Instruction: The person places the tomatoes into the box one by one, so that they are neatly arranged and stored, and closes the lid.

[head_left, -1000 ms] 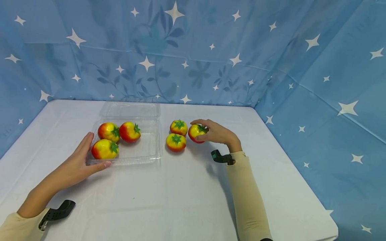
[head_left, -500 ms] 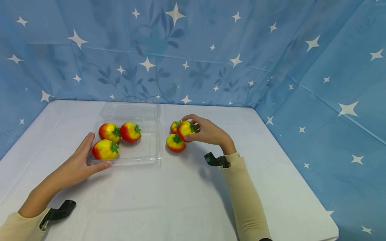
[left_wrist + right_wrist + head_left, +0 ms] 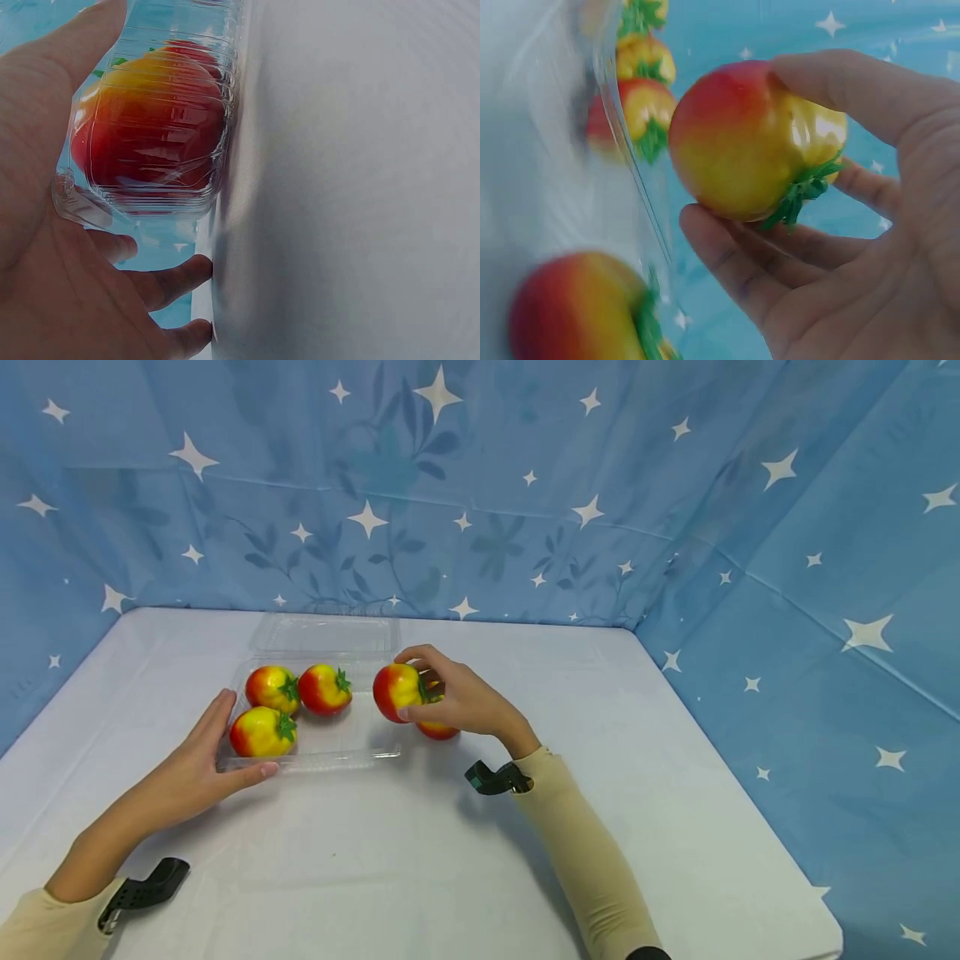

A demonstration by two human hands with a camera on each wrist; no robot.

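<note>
My right hand (image 3: 468, 697) holds a red-and-yellow tomato (image 3: 395, 692) with a green leafy top, raised by the right edge of a clear plastic container (image 3: 345, 760). The right wrist view shows thumb and fingers pinching this tomato (image 3: 735, 146) from opposite sides. Inside the container lie several tomatoes (image 3: 262, 732) of the same kind, grouped toward its left. My left hand (image 3: 187, 772) rests against the container's front left corner, thumb along the front and fingers spread along the left side. Through the ribbed wall, a tomato (image 3: 150, 127) shows in the left wrist view.
Beneath my right hand another tomato (image 3: 438, 732) sits on the white table (image 3: 360, 877), mostly covered. The container's lid (image 3: 326, 633) lies folded back behind it. A blue star-printed curtain (image 3: 480, 485) borders the table's back and right side.
My right hand has lifted the tomato off the table and carried it left, past the tomatoes beside it, to the container's right edge. The left hand has stayed put.
</note>
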